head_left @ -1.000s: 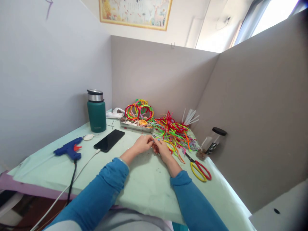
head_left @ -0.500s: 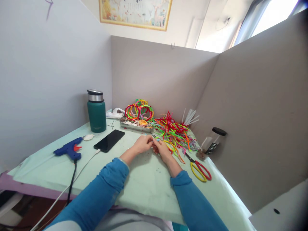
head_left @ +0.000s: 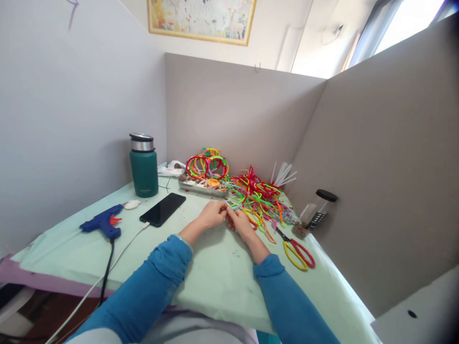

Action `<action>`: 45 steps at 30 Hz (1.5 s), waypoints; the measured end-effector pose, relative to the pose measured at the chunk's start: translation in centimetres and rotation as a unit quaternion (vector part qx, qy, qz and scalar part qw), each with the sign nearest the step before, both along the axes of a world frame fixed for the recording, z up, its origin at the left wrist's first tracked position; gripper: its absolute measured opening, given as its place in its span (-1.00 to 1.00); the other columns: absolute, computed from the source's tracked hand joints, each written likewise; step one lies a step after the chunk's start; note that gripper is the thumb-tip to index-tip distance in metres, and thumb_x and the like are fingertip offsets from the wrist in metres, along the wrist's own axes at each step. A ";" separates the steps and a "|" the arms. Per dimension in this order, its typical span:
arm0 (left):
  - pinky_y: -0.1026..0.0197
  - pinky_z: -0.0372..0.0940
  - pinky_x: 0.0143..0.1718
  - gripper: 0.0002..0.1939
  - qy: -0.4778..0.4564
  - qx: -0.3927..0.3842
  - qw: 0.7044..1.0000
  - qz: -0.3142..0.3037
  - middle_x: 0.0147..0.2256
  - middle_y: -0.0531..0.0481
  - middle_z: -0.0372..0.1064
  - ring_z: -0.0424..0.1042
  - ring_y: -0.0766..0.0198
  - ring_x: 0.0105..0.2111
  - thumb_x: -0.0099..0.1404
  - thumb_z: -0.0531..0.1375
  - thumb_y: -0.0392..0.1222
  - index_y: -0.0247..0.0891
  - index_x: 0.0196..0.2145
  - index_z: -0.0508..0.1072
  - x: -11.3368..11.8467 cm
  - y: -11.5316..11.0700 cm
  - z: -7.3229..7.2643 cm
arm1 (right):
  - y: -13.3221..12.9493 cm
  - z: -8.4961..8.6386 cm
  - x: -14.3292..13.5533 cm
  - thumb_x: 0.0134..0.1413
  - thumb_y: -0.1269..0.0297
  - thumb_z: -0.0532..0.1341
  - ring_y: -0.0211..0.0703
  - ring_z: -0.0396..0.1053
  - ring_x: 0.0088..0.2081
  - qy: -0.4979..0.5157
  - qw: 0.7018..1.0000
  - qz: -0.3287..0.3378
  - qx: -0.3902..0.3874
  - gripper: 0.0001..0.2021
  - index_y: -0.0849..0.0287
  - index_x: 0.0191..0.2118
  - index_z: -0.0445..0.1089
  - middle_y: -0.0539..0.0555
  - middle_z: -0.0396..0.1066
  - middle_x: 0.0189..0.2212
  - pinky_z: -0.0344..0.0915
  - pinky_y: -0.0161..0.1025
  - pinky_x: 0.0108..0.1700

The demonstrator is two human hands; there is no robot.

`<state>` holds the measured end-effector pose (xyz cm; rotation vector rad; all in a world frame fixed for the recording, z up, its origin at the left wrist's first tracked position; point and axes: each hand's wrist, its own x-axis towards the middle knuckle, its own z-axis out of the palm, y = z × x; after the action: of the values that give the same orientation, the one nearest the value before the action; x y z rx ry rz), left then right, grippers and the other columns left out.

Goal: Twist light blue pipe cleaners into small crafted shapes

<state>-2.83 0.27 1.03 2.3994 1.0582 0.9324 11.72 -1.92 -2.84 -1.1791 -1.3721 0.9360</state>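
My left hand (head_left: 214, 213) and my right hand (head_left: 239, 223) meet at the fingertips over the middle of the table. The fingers of both are closed together in a pinch. A small light-blue bit shows at the right fingers; whatever the hands hold is too small to make out. Just beyond and to the right of them lies a tangled heap of coloured fuzzy stems (head_left: 256, 191), with a few yellow and orange ones close to my right hand.
Red-and-yellow scissors (head_left: 299, 254) lie right of my right hand, near a clear jar (head_left: 315, 212). A metal tray (head_left: 204, 190) bears coloured rings (head_left: 207, 167). On the left are a phone (head_left: 163, 209), a green bottle (head_left: 144, 173) and a blue glue gun (head_left: 103, 222) with its cord.
The fingers of my right hand have shifted slightly against the left fingertips, and more of the light-blue bit shows. Both arms have stayed almost in place.
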 end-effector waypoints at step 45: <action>0.33 0.04 -0.47 -0.80 -0.020 0.010 0.999 0.037 -0.52 0.05 0.44 0.25 0.38 -0.54 0.17 0.09 -0.25 -0.29 -0.46 0.51 -0.1 0.1 0.2 | -1.0 1.2 -0.1 -0.09 -0.08 0.24 -0.43 -0.12 -0.74 0.058 0.997 0.040 0.011 -0.61 0.20 -0.53 0.32 -0.18 -0.01 -0.80 -0.22 -0.35 -0.68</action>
<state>-2.95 0.40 1.19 2.3612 1.1339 1.0152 11.58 -2.91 -1.61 -1.0429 -1.3406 1.0272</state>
